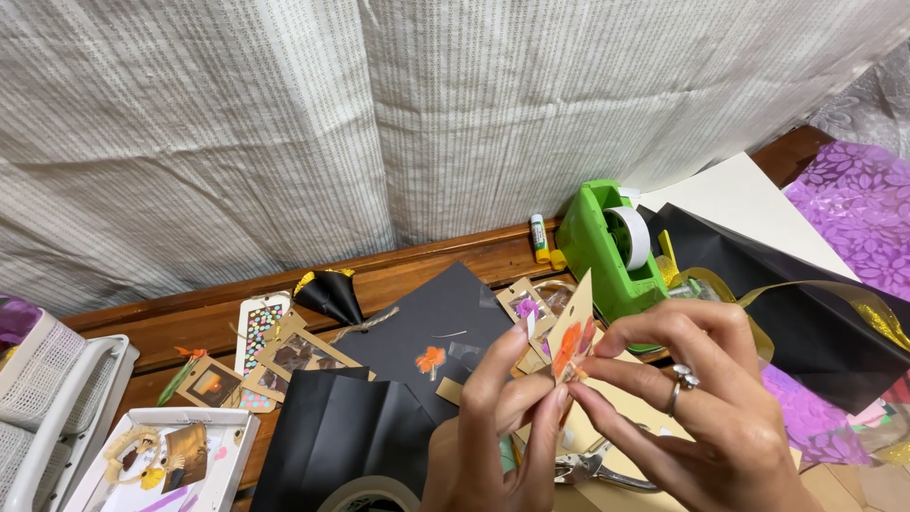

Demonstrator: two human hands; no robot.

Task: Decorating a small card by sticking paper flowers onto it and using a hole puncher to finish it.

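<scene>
Left hand (502,417), right hand (697,403) pinch kraft tag (572,334); green tape dispenser (607,248) behind.

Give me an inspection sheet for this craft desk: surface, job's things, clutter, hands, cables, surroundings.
Surface: brown wooden table, mostly covered with paper.
Job's things: small tan tag with an orange pressed flower, held upright between both hands.
Clutter: green tape dispenser, glue stick, black paper sheets, purple patterned wrap, finished tags, metal hole punch, white tray.
Hands: left hand and right hand pinch the tag; ring on the right.
Cables: nothing seen.
Surroundings: pale woven curtain behind the table.
</scene>
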